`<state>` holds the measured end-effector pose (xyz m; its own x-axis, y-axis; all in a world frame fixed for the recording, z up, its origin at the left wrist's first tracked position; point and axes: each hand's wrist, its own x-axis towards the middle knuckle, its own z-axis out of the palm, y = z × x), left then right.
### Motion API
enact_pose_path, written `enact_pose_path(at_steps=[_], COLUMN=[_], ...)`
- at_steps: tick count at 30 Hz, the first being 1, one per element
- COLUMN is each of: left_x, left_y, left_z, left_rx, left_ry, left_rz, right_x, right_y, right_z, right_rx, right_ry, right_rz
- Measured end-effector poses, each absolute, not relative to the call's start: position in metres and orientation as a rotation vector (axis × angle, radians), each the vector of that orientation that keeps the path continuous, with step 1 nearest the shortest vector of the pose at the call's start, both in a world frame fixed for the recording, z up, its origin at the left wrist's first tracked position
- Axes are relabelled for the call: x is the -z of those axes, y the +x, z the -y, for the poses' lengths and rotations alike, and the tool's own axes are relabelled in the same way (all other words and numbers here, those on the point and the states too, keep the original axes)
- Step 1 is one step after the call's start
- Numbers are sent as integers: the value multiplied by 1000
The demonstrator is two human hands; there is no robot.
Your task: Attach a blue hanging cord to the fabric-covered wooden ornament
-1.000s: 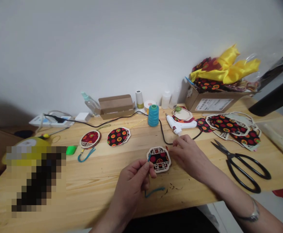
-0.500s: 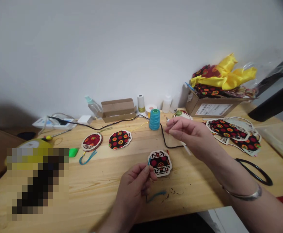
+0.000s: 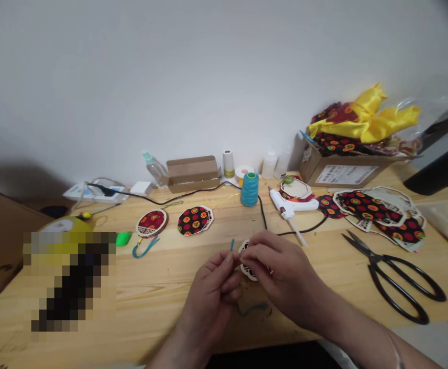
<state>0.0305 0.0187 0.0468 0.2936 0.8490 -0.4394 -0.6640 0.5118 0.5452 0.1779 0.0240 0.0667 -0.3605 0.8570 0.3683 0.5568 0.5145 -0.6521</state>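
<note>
My left hand is closed, pinching a blue cord whose short end sticks up above the thumb. A second stretch of blue cord hangs below the fingers and lies blurred on the table. My right hand has come close on the right, thumb and fingertips pressed together near the cord; whatever they pinch is too small to make out. Behind it, mostly covered, lies a fretwork-framed ornament with dark patterned fabric. Beyond the hands stands a spool of blue thread.
A white glue gun lies beyond my right hand, its black cable crossing the table. Black scissors lie at right, near stacked fabric pieces. Finished-looking ornaments sit left of centre. A filled cardboard box stands back right.
My right hand has moved down and left from near the glue gun to my left hand, covering much of the ornament. Scissors and glue gun are now uncovered. The view has shifted slightly.
</note>
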Motion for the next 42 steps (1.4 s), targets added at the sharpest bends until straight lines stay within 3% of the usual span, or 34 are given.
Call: enact_pose_path(at_steps=[4,9,14,22,29,36,42], left_x=[-49,-47,-47,-52,-53,-49,-49], left_y=[29,27,31,35,27,35,38], left_z=[-23,-20,-14,-22,-25,-16,-14], left_rx=[-1115,-1165,-907,-975,-1112,-851,-845], left_ry=[248,339,414,366,341,471,446], left_rz=[-823,-888,-791,-704,-750,-830,-760], right_x=[-62,-64,-68,-66,-57,-59,-68], right_y=[185,199,196,189,200,208,203], right_z=[-20,-38,-38,-13,-18,-33,-36], right_rx=[-389,-538,-482,-337,-497,-749,-977], right_ry=[-1205,-1308,-1327,-1277,-1327,-1394,-1373], right_rz=[1877,1676,1696,1918,1824,1665,1621])
